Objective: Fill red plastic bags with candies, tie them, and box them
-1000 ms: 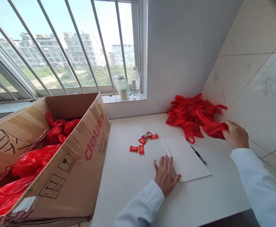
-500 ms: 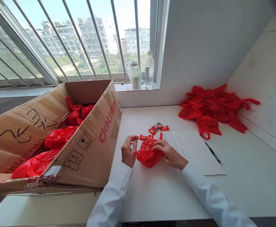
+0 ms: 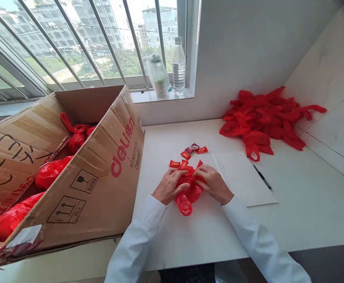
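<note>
On the white table a red plastic bag (image 3: pixel 185 202) lies between my two hands, its looped handle toward me. My left hand (image 3: pixel 169 184) grips the bag's left side, thumb over the plastic. From the right, my right hand (image 3: pixel 214 181) has its fingers curled into the bag's upper edge. What is inside the bag is hidden. Just beyond my hands lie several small red wrapped packets (image 3: pixel 174 163) and a darker purple packet (image 3: pixel 192 148).
A large cardboard box (image 3: pixel 101 184) with red bundles (image 3: pixel 54 173) stands at the left. Red bags (image 3: pixel 263 114) are heaped at the back right. White paper (image 3: pixel 242 181) and a black pen (image 3: pixel 262 176) lie at the right. A water bottle (image 3: pixel 178 67) stands on the windowsill.
My left hand has moved from beside the bag onto it and taken hold. The bag's handle now sticks out toward me. The view has shifted, with the box nearer the left edge.
</note>
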Tool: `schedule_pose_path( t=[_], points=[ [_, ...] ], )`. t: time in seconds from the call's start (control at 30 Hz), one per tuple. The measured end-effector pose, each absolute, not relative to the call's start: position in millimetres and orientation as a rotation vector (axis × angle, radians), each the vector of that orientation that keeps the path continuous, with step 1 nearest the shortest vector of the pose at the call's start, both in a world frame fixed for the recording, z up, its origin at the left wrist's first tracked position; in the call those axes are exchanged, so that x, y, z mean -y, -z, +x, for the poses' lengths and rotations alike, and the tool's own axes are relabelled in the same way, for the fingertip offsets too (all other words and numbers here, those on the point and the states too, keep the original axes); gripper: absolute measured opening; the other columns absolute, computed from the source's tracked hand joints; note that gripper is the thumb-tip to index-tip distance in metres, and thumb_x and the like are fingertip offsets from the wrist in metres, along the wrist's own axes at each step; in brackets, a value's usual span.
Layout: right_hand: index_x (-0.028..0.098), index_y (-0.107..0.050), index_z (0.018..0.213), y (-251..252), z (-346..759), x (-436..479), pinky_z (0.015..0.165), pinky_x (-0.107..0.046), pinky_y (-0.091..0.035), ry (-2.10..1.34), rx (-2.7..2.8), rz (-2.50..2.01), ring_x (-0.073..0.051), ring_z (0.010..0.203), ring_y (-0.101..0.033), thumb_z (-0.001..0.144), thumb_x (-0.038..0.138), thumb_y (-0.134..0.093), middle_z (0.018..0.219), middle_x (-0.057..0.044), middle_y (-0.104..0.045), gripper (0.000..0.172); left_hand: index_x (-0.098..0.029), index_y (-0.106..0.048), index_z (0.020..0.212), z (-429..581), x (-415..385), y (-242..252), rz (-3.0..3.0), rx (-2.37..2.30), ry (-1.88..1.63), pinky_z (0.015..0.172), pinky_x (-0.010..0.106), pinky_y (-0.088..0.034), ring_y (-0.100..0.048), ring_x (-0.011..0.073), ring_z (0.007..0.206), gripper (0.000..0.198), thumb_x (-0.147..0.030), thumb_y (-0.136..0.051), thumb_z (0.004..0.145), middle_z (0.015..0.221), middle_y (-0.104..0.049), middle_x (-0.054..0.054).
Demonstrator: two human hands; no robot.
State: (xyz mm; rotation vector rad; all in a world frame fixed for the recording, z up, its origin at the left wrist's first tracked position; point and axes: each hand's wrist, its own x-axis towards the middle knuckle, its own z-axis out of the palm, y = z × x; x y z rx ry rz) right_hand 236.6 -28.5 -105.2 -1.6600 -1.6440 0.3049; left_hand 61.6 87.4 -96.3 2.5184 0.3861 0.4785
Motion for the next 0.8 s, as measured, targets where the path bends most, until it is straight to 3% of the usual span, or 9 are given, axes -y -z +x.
schedule_pose_path(
  t=[0.1,0.3,0.57,0.67,0.8],
  points=[
    [0.022,-0.062,0.082,107,235,33,0.079,-0.035,-0.043,-0.274,1.565,-1.664,-0.021,0.087,-0.054,0.086,0.013,-0.052,0.088,-0.004,-0.062,0.014,-0.017,-0.060,0.106,62,-95,103,2.545,-0.361,-0.478,0.087,0.042,-0.048,-0.059,0.0199,0.096,0.026,-0.036,-0.048,0.095,0.101,-0.063,0.006],
    [0.022,-0.060,0.079,108,236,50,0.073,-0.032,-0.045,-0.247,1.370,-1.694,-0.019,0.081,-0.057,0.088,0.021,-0.052,0.083,-0.003,-0.061,0.013,-0.017,-0.064,0.083,57,-105,103,2.479,-0.403,-0.672,0.080,0.036,-0.049,-0.059,0.0160,0.082,0.029,-0.042,-0.053,0.092,0.080,-0.062,0.002],
    [0.022,-0.058,0.080,120,271,97,0.066,-0.030,-0.047,-0.318,1.201,-1.819,-0.019,0.076,-0.059,0.090,0.030,-0.047,0.081,-0.003,-0.062,0.017,-0.013,-0.060,0.089,20,-115,108,2.222,-0.704,-0.996,0.068,0.031,-0.053,-0.061,0.0138,0.073,0.030,-0.039,-0.048,0.095,0.079,-0.061,0.002],
    [0.024,-0.063,0.096,113,282,111,0.074,-0.032,-0.050,-0.463,1.317,-1.837,-0.021,0.091,-0.061,0.084,0.031,-0.056,0.104,-0.004,-0.065,0.016,-0.015,-0.058,0.103,11,-108,97,2.235,-0.726,-0.999,0.071,0.031,-0.054,-0.063,0.0168,0.085,0.023,-0.034,-0.046,0.095,0.093,-0.063,0.006],
    [0.029,-0.049,0.128,80,266,100,0.101,-0.041,-0.042,-0.514,1.586,-1.723,-0.024,0.124,-0.046,0.083,0.029,-0.059,0.131,-0.006,-0.052,0.046,-0.022,-0.052,0.124,19,-82,64,2.411,-0.556,-0.888,0.099,0.044,-0.043,-0.046,0.0258,0.121,0.041,-0.026,-0.059,0.084,0.126,-0.055,0.009]
  ],
)
